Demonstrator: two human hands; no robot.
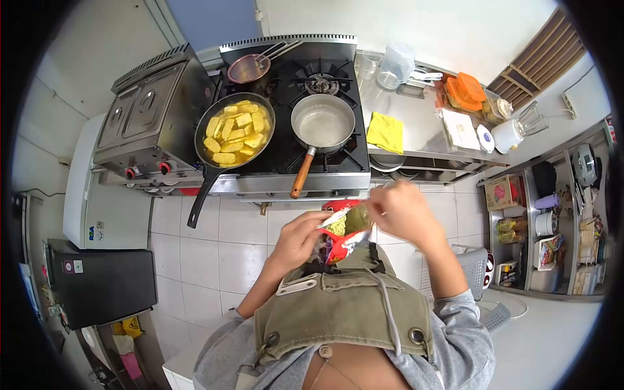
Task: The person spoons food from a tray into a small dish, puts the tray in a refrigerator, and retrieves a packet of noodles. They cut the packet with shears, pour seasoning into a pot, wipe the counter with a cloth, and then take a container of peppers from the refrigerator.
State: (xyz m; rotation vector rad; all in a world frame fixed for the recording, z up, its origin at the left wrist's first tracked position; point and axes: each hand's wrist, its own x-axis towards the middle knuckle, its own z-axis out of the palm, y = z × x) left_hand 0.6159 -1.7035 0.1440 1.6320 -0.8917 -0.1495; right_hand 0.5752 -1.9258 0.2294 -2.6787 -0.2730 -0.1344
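Note:
In front of my apron, a red instant noodle packet is torn open at the top, and a yellowish noodle block shows inside. My left hand grips the packet's left side. Closed at the packet's upper right edge, my right hand pinches it there. On the stove, nearest to my hands, sits a saucepan of clear liquid, its wooden handle pointing toward me. Left of it a black frying pan holds several yellow pieces in oil.
A strainer rests on the back left burner. On the steel counter to the right are a yellow cloth, a clear pitcher, orange-lidded containers and a blender. Shelves stand far right, a fryer-like steel appliance left.

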